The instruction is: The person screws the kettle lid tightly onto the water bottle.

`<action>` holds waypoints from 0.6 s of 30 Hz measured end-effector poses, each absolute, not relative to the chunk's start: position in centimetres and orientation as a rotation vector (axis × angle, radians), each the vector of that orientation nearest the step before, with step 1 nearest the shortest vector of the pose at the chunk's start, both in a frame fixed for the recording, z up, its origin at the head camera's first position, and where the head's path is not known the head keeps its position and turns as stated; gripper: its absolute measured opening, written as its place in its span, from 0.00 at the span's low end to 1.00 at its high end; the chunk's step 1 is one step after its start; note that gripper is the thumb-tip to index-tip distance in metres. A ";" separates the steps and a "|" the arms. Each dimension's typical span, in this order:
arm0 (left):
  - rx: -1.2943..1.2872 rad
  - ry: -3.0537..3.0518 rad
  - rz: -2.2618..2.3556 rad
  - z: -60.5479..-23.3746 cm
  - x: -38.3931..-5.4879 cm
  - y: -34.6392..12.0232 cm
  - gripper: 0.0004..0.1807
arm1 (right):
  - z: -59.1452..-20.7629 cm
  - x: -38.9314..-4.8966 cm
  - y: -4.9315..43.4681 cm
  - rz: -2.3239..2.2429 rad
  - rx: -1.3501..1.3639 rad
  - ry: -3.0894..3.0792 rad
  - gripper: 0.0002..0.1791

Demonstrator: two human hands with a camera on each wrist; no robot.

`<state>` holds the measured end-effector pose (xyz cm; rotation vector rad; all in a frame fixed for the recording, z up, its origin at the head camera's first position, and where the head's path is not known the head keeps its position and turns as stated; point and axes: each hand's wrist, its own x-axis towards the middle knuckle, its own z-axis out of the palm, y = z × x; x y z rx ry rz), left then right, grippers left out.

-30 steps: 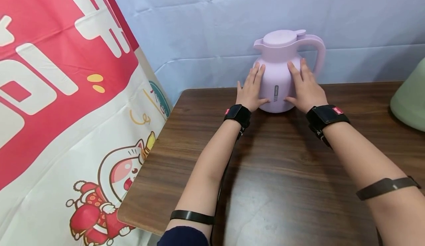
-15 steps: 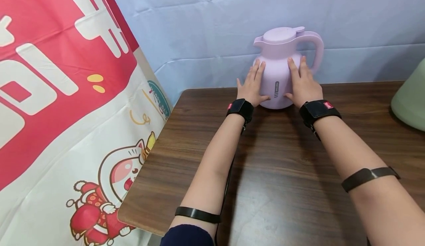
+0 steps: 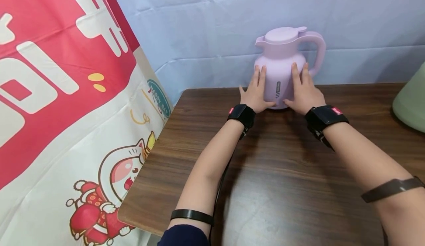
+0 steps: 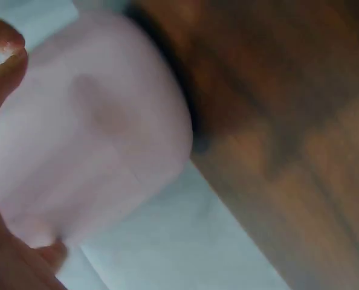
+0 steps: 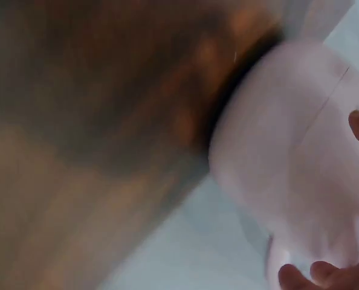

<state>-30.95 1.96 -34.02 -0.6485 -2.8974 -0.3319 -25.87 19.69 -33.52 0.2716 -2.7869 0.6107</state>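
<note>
Lilac jug at the back of the table

The jug stands upright near the table's rear edge, spout to the left, handle to the right. Just behind it hangs a creased blue cloth. The left hand lies against the spout side, the right hand against the handle side; on both, the fingers are straight and spread apart, covering parts of the jug's lower body, thumbs pointing inward. Each wrist wears a black band. Well to the right, a green object on the table is cut off by the picture's border. Beyond the left edge hangs a red and white banner, well apart from the jug.
</note>
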 end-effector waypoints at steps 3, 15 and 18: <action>-0.690 -3.001 -0.328 -35.7 -28.6 2.1 0.67 | -35.0 -24.3 20.7 0.713 0.337 -2.853 0.61; -1.063 -3.283 -0.454 -37.4 -18.7 2.0 0.49 | -37.5 -14.9 27.5 0.985 0.374 -3.173 0.51; -1.185 -3.296 -0.469 -36.7 -16.8 2.1 0.48 | -36.8 -12.0 29.4 0.900 0.253 -3.047 0.48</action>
